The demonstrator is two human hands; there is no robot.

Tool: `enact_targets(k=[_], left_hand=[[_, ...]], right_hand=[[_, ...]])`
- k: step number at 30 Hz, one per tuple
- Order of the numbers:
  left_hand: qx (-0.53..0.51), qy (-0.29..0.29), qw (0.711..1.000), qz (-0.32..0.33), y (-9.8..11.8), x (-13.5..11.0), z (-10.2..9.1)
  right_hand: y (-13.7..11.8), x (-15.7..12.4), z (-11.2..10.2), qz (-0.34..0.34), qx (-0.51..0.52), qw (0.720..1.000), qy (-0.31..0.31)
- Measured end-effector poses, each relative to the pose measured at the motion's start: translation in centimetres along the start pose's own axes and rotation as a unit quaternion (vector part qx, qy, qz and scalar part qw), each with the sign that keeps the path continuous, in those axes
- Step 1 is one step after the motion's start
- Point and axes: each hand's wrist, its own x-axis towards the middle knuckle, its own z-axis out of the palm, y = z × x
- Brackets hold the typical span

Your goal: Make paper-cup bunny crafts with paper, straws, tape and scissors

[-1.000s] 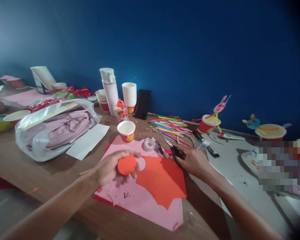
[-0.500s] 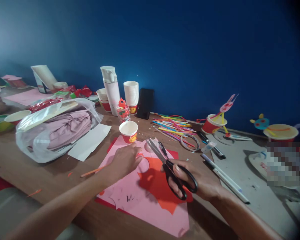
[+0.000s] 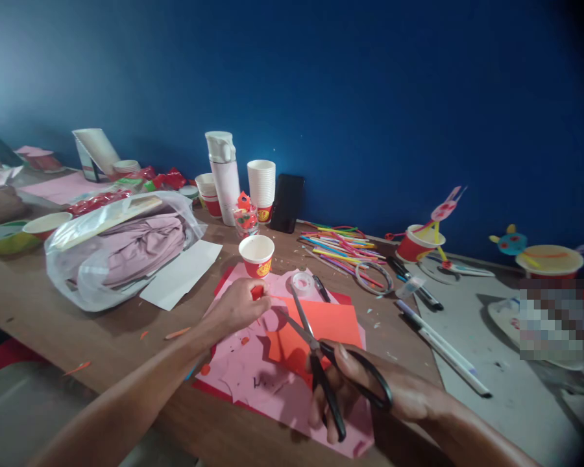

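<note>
My right hand (image 3: 370, 389) grips black-handled scissors (image 3: 321, 363), blades spread and pointing up-left over an orange paper sheet (image 3: 321, 327). My left hand (image 3: 238, 305) pinches the orange sheet's upper-left edge, a small red bit showing at its fingertips. The orange sheet lies on a pink sheet (image 3: 272, 383) with a round hole cut in it. A red and white paper cup (image 3: 256, 254) stands just beyond my left hand, and a roll of clear tape (image 3: 302, 283) lies beside it.
A plastic bag of pink cloth (image 3: 126, 250) and a white paper (image 3: 182, 272) lie left. At the back stand a white bottle (image 3: 224, 175), stacked cups (image 3: 261, 188), a black phone (image 3: 286, 202). Coloured sticks (image 3: 340, 250), pens (image 3: 442, 347) and cup crafts (image 3: 418, 243) lie right.
My right hand picked up the scissors and brought them toward me, opening the blades over the orange sheet. My left hand put down the orange disc and took the sheet's edge.
</note>
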Motion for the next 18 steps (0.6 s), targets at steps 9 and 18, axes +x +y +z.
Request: enact_targets(k=[9, 18], left_hand=[[-0.154, -0.061, 0.982, -0.088, 0.6, -0.4, 0.2], [-0.162, -0.162, 0.97, -0.083, 0.1, -0.6, 0.9]], right_hand=[[1.7, 1.2, 1.9, 0.016, 0.053, 0.997, 0.053], [2.3, 2.5, 2.8, -0.05, 0.064, 0.987, 0.142]])
